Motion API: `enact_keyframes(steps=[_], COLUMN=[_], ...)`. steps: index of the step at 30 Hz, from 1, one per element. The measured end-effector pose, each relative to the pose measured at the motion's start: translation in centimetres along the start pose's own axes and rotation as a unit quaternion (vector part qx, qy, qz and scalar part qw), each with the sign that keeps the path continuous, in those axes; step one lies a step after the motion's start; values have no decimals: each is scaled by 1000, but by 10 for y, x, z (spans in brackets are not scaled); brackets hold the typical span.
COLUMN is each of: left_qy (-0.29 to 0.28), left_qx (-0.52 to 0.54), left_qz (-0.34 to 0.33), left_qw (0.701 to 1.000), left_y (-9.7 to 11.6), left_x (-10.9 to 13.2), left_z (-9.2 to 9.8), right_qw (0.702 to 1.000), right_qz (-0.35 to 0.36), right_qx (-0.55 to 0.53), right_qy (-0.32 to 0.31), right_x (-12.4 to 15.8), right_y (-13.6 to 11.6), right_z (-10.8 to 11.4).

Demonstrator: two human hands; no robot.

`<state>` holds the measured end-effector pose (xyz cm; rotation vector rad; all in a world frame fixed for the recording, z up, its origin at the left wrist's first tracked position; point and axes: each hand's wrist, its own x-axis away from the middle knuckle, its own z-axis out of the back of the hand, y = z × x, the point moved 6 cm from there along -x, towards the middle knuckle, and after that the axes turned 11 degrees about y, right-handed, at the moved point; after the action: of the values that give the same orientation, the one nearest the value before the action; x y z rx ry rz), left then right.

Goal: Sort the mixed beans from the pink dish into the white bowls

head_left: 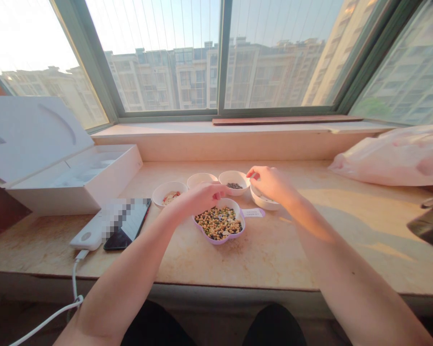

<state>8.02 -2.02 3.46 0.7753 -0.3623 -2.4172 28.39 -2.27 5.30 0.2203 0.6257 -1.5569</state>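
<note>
A purple-rimmed bowl (220, 240) full of mixed beans stands near the middle of the counter. My left hand (210, 194) hovers over its back edge, fingers curled together; what they hold, if anything, is too small to name. Behind it are a white bowl with dark beans (234, 181) and another white bowl (201, 179) partly hidden by my left hand. My right hand (265, 180) is above the right white bowl (267, 203), fingertips pinched near the rim of the dark-bean bowl. A white bowl with reddish and pale pieces (169, 193) sits to the left.
An open white box (94, 185) stands at the left, with a white power bank (88, 235) and a black phone (130, 226) before it. A white cable (54, 316) hangs over the front edge. At the right lie a plastic bag (397, 156) and a dark object (429, 223).
</note>
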Motion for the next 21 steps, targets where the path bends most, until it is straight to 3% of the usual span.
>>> enact_keyframes(steps=[3, 8, 14, 21], left_qy=[63, 139, 109, 83], left_qx=[-13, -70, -129, -139], left_qz=[6, 72, 121, 131], left_qw=[998, 985, 978, 978], left_y=[-6, -33, -55, -60], left_x=[-5, -7, -5, -4], left_z=[10, 23, 18, 14], right_qw=[996, 956, 930, 933], right_qz=[33, 136, 210, 210], right_qx=[-77, -170, -141, -142], right_qy=[-30, -197, -265, -256], right_x=[9, 33, 54, 56], right_y=[-21, -63, -80, -80], right_z=[-2, -23, -45, -53])
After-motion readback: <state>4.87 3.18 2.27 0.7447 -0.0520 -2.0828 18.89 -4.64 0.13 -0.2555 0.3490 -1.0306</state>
